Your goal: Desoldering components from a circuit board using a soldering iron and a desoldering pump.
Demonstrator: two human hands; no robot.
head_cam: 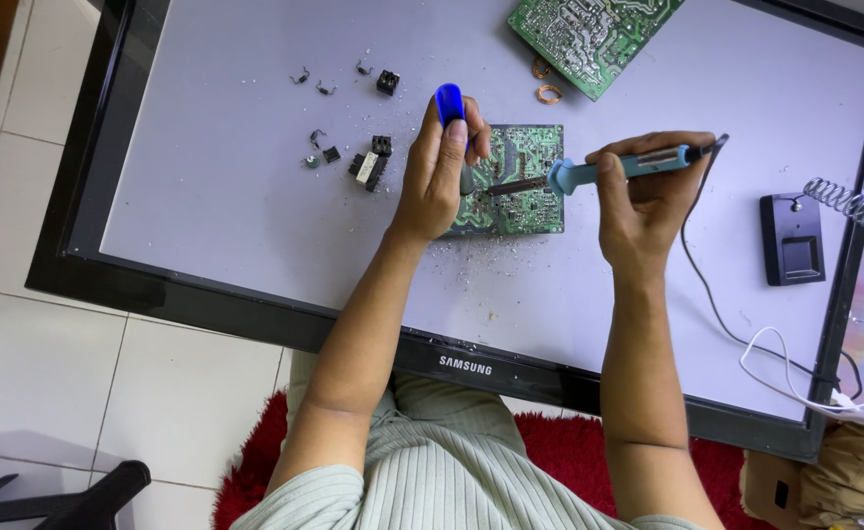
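White floor tiles and a red rug frame a flat-screen monitor (206,196) laid face up, its pale panel serving as the surface.

Seen from the head camera, a small green circuit board (520,201) lies near the middle of the screen, straight ahead of the person, where both hands reach it at once. The left hand (437,172) rests on the board's left edge, fingers (457,137) curled shut around a tool with a blue handle (449,101) that stands up from the fist; its working end is hidden behind the hand, so I cannot tell what kind of tool it is. The right hand (648,186) grips a teal soldering iron (609,169) like a pen, fingers closed round the handle, the tip pointing left and meeting the board just beside the left hand. Holding it low and level probably steadies the tip on one joint.

A second, larger circuit board (589,34) sits at the far edge, with two copper coils (547,83) just beside it. About ten small dark components (368,167) are scattered to the left, well apart from the hands. One black stand (792,238) with a wire spring (854,204) waits to the right, near the iron's cord (717,314). Pale crumbs dot the screen around the board.
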